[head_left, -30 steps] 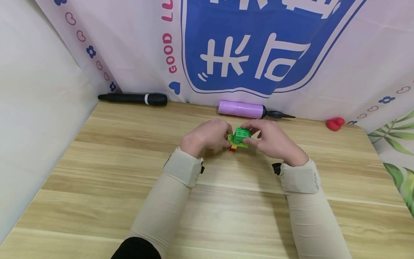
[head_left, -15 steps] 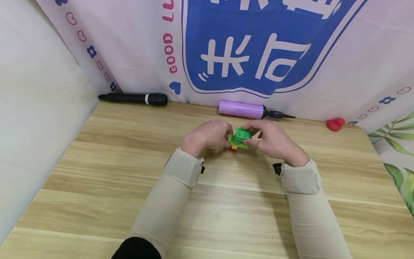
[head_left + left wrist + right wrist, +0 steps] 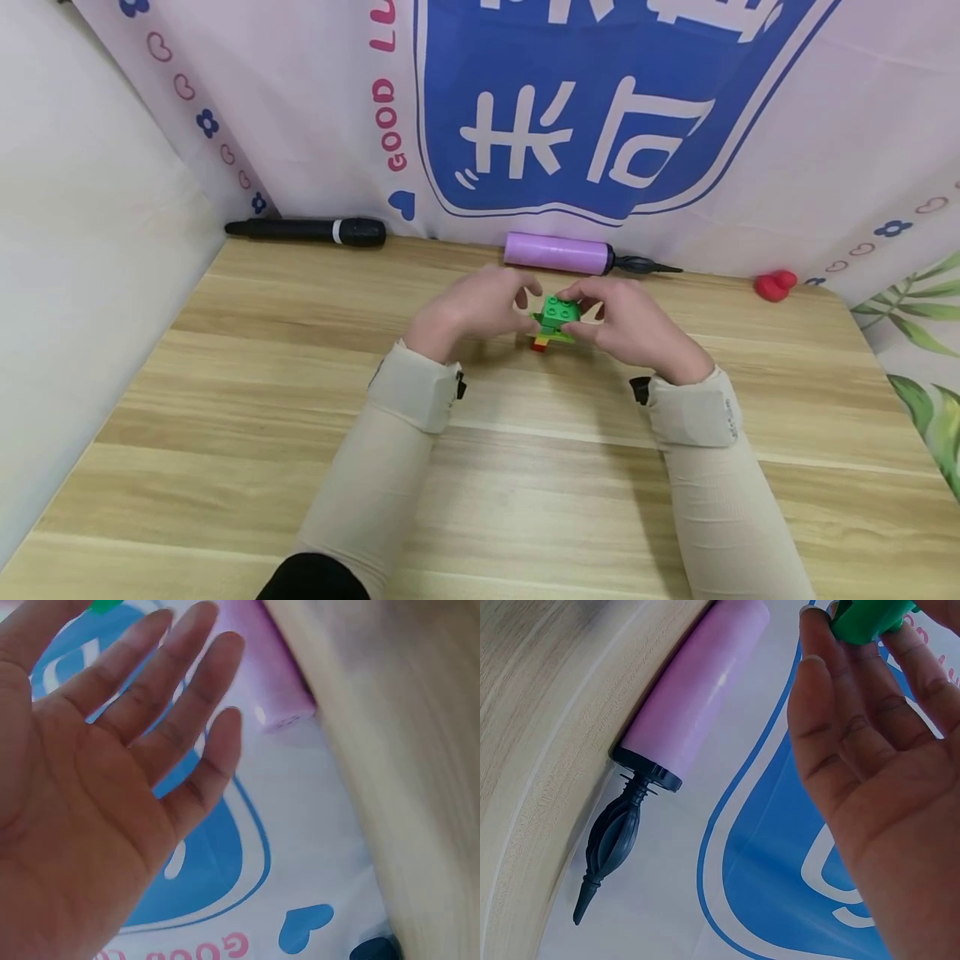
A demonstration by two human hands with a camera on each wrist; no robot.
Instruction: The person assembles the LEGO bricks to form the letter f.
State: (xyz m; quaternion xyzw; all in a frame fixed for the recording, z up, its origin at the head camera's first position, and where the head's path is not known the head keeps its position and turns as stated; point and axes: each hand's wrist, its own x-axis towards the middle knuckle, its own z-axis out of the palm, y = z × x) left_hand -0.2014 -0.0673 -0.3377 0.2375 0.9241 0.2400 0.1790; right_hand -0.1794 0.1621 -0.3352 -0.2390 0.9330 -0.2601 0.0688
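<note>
A small stack of building blocks stands in front of me in the head view. Its top is a green block [image 3: 560, 310] with studs, over a lime-green plate [image 3: 564, 337], with yellow and a red block [image 3: 538, 347] low down. My right hand [image 3: 628, 321] pinches the green block between thumb and fingers from the right. In the right wrist view, fingertips meet the green block [image 3: 870, 619] at the top edge. On the left side of the stack, my left hand [image 3: 474, 307] has its fingers parted from the thumb, which points at the plate. The left wrist view shows its fingers extended.
Behind the blocks, a purple hand pump [image 3: 557, 253] with a black nozzle lies along the wooden table's [image 3: 480, 500] back edge. A black stick-like object [image 3: 300, 229] lies back left, a small red item [image 3: 776, 287] back right. A printed cloth [image 3: 315, 108] hangs behind.
My left hand has let go of the stack's left side; its fingers spread and it shifts slightly left. The right hand keeps its pinch on the green block.
</note>
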